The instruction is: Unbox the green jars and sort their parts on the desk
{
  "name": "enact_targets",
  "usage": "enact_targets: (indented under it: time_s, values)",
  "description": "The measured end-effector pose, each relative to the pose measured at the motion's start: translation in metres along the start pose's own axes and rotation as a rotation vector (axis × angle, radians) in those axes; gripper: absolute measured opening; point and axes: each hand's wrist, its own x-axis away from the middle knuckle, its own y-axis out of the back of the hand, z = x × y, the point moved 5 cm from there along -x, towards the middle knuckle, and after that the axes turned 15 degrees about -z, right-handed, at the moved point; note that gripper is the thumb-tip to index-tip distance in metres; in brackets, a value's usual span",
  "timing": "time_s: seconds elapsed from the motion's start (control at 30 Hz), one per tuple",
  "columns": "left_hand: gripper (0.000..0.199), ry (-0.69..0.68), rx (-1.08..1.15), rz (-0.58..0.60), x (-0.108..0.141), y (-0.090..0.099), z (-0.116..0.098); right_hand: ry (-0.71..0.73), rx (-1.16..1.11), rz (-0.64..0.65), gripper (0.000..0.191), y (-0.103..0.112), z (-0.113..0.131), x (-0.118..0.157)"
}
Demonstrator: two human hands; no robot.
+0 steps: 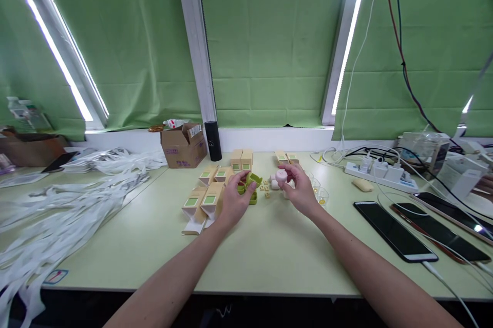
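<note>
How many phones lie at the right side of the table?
3: the white-ended phone nearest the right hand, the middle phone beside it, and the far phone, reaching the picture's edge.

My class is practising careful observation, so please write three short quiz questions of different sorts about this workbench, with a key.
1. True or false: the black cylinder stands upright beside the open cardboard box.

2. What does the right hand hold?
a) A phone
b) A pale round piece
c) A white ribbon

3. Fill the gap: the colour of the small piece in the left hand is ____.

Key: 1. True; 2. b; 3. green
</note>
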Motion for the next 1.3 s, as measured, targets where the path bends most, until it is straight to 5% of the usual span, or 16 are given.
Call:
enact_targets:
  time_s: [0.27,0.53,1.3]
  values:
    - [0.041,-0.029,-0.011,-0.008,0.001,0.001,0.000,0.373,0.418,0.232,0.048,-0.012,-0.007,0.014]
    - [0.041,-0.041,-0.013,-0.015,0.001,0.001,0.000,0.428,0.651,0.312,0.038,-0.020,-0.026,0.018]
    - [0.039,-0.065,-0.017,-0.011,0.003,0.001,-0.002,0.483,0.950,0.423,0.021,-0.021,-0.017,0.020]
